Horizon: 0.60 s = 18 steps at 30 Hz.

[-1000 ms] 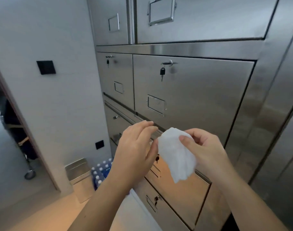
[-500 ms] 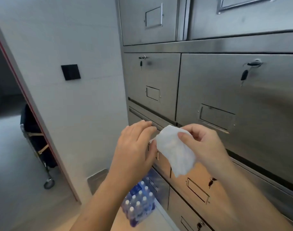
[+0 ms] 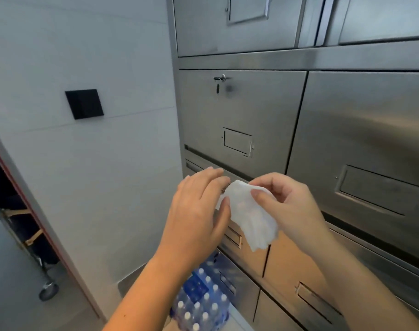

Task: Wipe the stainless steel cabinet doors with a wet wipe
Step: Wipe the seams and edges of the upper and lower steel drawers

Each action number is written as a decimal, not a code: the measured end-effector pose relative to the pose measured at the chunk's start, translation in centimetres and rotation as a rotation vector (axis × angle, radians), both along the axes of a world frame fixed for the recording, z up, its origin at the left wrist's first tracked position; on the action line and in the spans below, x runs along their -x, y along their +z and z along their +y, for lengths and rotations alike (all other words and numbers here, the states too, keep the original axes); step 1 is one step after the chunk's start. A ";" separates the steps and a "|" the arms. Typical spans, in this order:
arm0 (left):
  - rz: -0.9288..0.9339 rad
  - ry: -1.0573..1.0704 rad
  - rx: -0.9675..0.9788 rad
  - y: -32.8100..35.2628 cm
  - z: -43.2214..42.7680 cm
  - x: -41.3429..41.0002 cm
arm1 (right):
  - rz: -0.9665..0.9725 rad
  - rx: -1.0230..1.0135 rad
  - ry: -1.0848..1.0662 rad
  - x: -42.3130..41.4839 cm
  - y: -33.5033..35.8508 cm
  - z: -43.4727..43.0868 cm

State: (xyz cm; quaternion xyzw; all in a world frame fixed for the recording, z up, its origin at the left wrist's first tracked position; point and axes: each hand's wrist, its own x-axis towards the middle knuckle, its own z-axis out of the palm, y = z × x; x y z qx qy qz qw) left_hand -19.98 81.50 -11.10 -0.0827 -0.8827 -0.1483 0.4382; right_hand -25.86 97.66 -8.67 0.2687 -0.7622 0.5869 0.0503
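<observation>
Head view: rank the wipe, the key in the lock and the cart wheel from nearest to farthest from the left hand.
1. The wipe: pinched at the fingertips of the left hand.
2. The key: hanging on the cabinet door, above the hand.
3. The cart wheel: far left, on the floor past the doorway.

Pale wall, black switch plate

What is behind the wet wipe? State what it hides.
A lower steel door with a label frame. The wet wipe, pinched by left hand and right hand, covers its upper part; any lock there is hidden.
</observation>
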 end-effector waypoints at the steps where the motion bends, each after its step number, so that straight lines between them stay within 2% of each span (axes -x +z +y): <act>1: 0.011 -0.012 0.002 0.1 -0.6 1.1 | -0.001 0.012 -0.003 0.9 0.0 -0.7; 9: 0.154 -0.086 0.134 2.7 -5.1 11.4 | 0.086 0.137 -0.051 9.2 1.8 -4.8; 18: 0.278 -0.224 0.184 7.5 -6.5 21.7 | 0.165 0.192 -0.232 16.2 6.3 -4.5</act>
